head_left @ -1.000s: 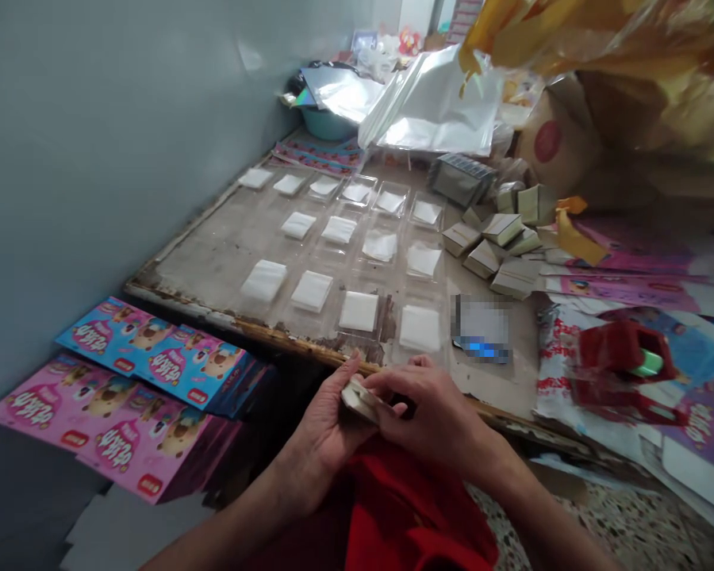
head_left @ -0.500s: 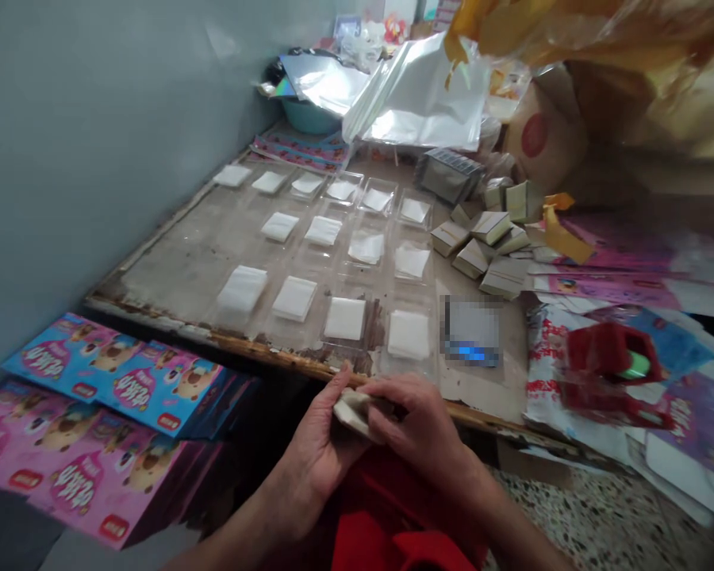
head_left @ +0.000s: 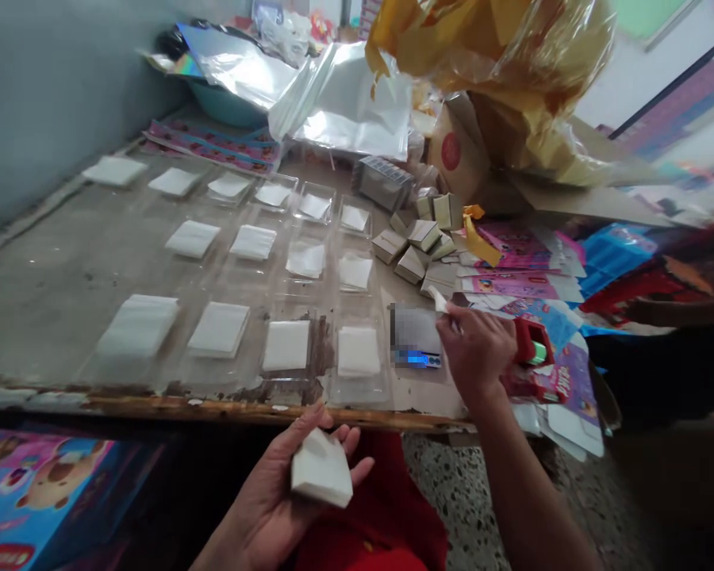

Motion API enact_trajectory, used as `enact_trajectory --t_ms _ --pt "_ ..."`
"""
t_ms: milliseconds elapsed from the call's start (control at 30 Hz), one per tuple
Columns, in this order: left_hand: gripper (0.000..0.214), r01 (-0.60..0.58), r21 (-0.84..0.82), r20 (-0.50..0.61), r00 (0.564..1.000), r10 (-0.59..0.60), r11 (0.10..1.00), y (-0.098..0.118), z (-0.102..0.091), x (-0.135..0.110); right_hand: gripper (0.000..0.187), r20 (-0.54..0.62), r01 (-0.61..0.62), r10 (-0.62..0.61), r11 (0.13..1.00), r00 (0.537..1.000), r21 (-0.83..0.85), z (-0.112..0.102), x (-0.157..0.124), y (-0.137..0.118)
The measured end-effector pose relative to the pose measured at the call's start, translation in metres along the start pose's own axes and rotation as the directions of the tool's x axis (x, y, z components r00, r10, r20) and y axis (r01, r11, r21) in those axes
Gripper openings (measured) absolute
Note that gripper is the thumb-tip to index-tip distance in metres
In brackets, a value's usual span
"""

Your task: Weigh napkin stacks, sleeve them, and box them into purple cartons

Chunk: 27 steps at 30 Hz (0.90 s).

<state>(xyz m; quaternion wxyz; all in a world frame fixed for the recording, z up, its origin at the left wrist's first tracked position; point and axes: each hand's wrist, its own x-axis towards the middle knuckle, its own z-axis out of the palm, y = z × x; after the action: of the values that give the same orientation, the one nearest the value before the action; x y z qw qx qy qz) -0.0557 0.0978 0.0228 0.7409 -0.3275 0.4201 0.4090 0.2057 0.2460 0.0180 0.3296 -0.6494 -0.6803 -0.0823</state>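
Note:
My left hand [head_left: 274, 496] is below the table's front edge, holding a thick stack of off-white paper squares [head_left: 323, 469] on its palm and fingers. Over the right part of the table is my right hand [head_left: 479, 345], its fingers closed on a small white strip [head_left: 437, 300] that sticks out past the fingertips. Just left of that hand lies a flat device [head_left: 416, 333], partly pixelated, with a lit blue display. Clear plastic trays [head_left: 362, 388] stand in rows on the table, with stacks of white squares [head_left: 358, 350] in them.
Banded paper blocks [head_left: 424, 235] are piled behind the device. A red tape dispenser [head_left: 532, 341] and printed pink and blue cartons [head_left: 515, 283] lie at right. Silvery plastic sheets [head_left: 351, 103] and a yellow plastic bag [head_left: 481, 47] are at the back. Another person's arm [head_left: 678, 309] shows far right.
My right hand has left the stack and moved right and forward over the table with the white strip. The left hand keeps the stack. The view has turned to the right.

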Motion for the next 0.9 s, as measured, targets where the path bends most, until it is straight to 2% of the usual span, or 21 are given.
enact_trajectory --t_ms 67,133,267,433,533,733,833,900 --pt "0.012 -0.005 -0.009 0.0 1.0 0.005 1.0 0.002 0.002 -0.002 0.021 0.135 0.161 -0.15 0.984 0.979 -0.076 0.016 -0.009 0.007" --pt "0.013 -0.018 -0.005 -0.031 0.999 0.017 1.0 0.003 0.003 -0.004 0.02 0.238 0.21 -0.191 0.976 0.952 -0.055 0.026 -0.022 0.011" --pt "0.013 -0.004 0.029 -0.074 0.997 0.007 1.0 0.001 0.006 -0.008 0.017 0.285 0.09 -0.111 0.992 0.952 0.086 0.029 -0.032 0.016" --pt "0.023 0.01 0.07 -0.1 0.995 -0.003 0.998 -0.009 0.006 -0.012 0.028 0.37 -0.066 -0.036 0.963 0.928 0.26 0.015 -0.021 0.02" --pt "0.022 0.009 0.079 -0.108 0.994 0.0 0.997 -0.013 0.005 -0.012 0.025 0.333 -0.125 0.024 0.951 0.943 0.284 0.004 -0.022 0.023" --pt "0.02 0.035 0.118 -0.082 0.996 -0.025 0.992 -0.021 0.003 -0.01 0.018 0.265 -0.128 0.063 0.963 0.962 0.238 -0.015 -0.024 0.026" --pt "0.02 0.071 0.119 -0.075 0.995 -0.063 0.99 -0.026 0.0 -0.008 0.018 0.141 -0.127 0.095 0.962 0.986 0.242 -0.022 -0.016 0.02" --pt "0.023 0.092 0.105 -0.083 0.993 -0.083 0.99 -0.028 -0.001 -0.007 0.016 0.055 -0.076 0.066 0.974 0.996 0.212 -0.026 -0.009 0.015"
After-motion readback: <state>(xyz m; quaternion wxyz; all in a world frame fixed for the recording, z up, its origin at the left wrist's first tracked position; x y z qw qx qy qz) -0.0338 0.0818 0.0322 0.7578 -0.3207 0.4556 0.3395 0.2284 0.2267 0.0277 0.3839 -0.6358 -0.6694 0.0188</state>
